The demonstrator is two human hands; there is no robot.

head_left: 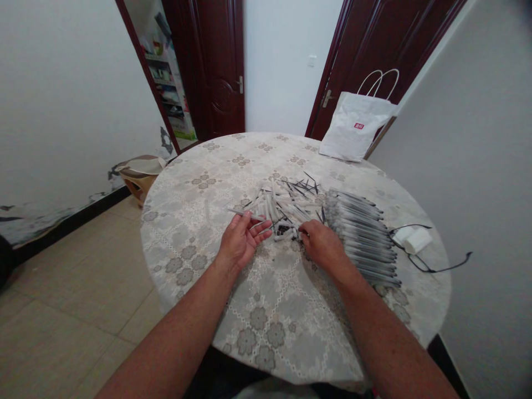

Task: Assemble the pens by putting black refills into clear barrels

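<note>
Near the middle of the frame, the left hand [242,239] lies half open, palm up, with one pale pen barrel [258,224] resting across its loosely curled fingers. Just right of it, the right hand [322,244] is curled palm down, fingertips pinching into a loose pile of pen parts [279,206]; whether they have closed on a piece I cannot tell. That pile, of pale barrels, thin dark refills and small dark caps, sits at the centre of the table [199,221]. These parts look light, stiff and smooth, likely to roll, so a pinch at mid-length should suit best; the thin refills may bend. Right of the hands lies a tidy row of assembled pens [366,238]. Further right are a white charger with cable [417,241], and at upper right a white paper bag [354,133].
</note>
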